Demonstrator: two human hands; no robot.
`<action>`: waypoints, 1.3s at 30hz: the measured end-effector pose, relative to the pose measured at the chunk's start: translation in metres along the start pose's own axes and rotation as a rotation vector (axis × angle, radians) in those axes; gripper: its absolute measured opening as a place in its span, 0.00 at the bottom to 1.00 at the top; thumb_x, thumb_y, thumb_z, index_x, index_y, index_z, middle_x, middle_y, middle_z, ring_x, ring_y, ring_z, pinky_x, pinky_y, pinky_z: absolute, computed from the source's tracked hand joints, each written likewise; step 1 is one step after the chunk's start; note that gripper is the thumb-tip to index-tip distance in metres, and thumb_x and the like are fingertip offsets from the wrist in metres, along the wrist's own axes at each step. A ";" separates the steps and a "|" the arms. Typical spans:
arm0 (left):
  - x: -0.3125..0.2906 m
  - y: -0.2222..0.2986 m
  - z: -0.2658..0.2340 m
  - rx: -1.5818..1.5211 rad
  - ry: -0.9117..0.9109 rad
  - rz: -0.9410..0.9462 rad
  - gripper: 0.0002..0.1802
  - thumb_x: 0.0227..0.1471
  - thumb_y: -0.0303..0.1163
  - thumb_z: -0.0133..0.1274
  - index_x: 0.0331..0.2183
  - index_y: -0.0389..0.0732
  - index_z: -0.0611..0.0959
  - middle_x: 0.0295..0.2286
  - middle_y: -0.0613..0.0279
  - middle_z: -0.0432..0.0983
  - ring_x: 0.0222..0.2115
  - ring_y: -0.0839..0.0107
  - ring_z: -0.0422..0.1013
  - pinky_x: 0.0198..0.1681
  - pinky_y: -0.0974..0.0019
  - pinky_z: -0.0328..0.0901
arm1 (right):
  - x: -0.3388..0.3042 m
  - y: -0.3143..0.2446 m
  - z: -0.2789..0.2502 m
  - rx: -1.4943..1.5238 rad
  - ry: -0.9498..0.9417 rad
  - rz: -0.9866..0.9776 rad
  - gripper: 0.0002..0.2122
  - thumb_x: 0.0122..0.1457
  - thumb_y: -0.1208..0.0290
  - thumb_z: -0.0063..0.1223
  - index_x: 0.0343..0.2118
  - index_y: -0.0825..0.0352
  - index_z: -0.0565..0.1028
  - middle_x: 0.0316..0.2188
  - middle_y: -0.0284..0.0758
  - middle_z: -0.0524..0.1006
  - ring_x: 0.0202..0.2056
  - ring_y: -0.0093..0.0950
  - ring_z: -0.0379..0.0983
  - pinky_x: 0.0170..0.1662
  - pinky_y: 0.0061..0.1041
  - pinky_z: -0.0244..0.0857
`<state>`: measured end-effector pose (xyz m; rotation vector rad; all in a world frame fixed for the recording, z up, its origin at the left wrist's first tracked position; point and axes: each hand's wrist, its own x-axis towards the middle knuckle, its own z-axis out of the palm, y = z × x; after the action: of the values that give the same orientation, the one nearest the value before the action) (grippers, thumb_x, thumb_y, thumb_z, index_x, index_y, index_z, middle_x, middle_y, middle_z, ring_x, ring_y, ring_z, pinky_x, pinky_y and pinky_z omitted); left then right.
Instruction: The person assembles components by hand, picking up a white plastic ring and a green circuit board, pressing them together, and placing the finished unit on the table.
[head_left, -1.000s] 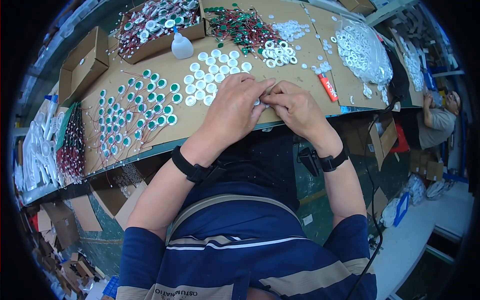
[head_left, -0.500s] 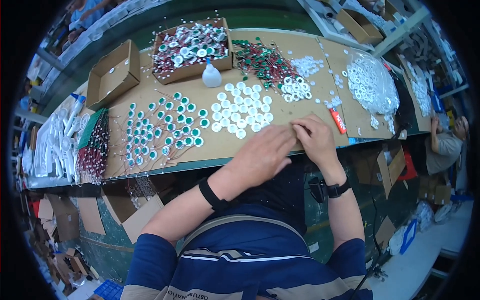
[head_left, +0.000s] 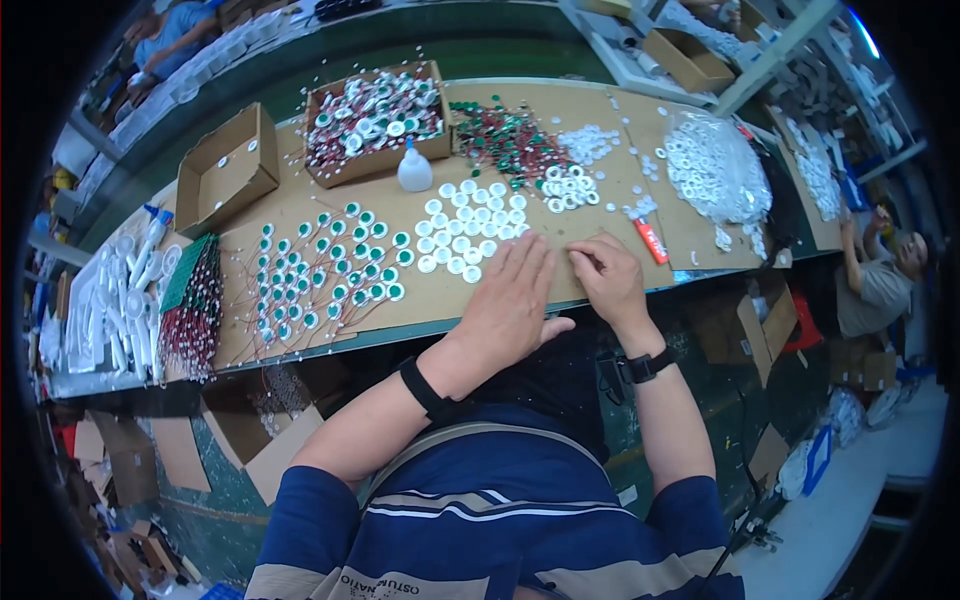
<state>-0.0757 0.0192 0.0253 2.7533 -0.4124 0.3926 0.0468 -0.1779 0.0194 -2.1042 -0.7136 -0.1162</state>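
My left hand (head_left: 508, 298) is stretched out flat over the near edge of the table, its fingertips touching or covering the nearest of the white round caps (head_left: 461, 227). Beside it on the right, my right hand (head_left: 612, 278) is closed, thumb and forefinger pinched together; whatever is between them, if anything, is too small to make out. To the left of the caps lie several white caps with green discs and red wires (head_left: 352, 250). A red tube (head_left: 651, 241) lies just beyond my right hand.
Behind the caps stand a white squeeze bottle (head_left: 414, 170) and a cardboard box (head_left: 440, 147) heaped with wired discs. An empty-looking carton (head_left: 262, 178) is left of it. White rings (head_left: 570, 188) and a clear bag of rings (head_left: 715, 175) lie right. Another person (head_left: 880, 285) is at far right.
My left hand has moved left and flattened out toward the caps, away from my right hand. The right hand stays pinched and has shifted slightly left in the picture as the view turned.
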 end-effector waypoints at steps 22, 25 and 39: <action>0.072 -0.020 0.013 0.033 0.063 0.040 0.30 0.71 0.33 0.59 0.68 0.31 0.79 0.68 0.41 0.76 0.71 0.45 0.70 0.78 0.46 0.62 | 0.008 0.003 -0.009 -0.026 0.123 -0.015 0.06 0.67 0.76 0.68 0.44 0.69 0.90 0.37 0.41 0.86 0.39 0.42 0.85 0.45 0.39 0.78; 0.072 -0.015 0.007 0.001 0.052 0.052 0.29 0.69 0.31 0.60 0.66 0.31 0.81 0.66 0.42 0.78 0.69 0.45 0.72 0.76 0.47 0.65 | 0.028 0.005 -0.024 -0.202 0.206 -0.115 0.05 0.66 0.77 0.68 0.42 0.68 0.90 0.37 0.40 0.86 0.40 0.43 0.84 0.47 0.41 0.78; 0.059 -0.007 -0.010 -0.177 -0.102 0.097 0.20 0.59 0.24 0.60 0.53 0.37 0.89 0.52 0.52 0.85 0.58 0.50 0.79 0.62 0.52 0.76 | 0.029 0.022 -0.022 -0.392 0.003 -0.168 0.04 0.66 0.76 0.68 0.41 0.66 0.90 0.40 0.42 0.85 0.46 0.48 0.84 0.52 0.45 0.79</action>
<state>-0.0217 0.0152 0.0508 2.5941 -0.5791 0.2279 0.0869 -0.1917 0.0263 -2.4081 -0.9243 -0.3784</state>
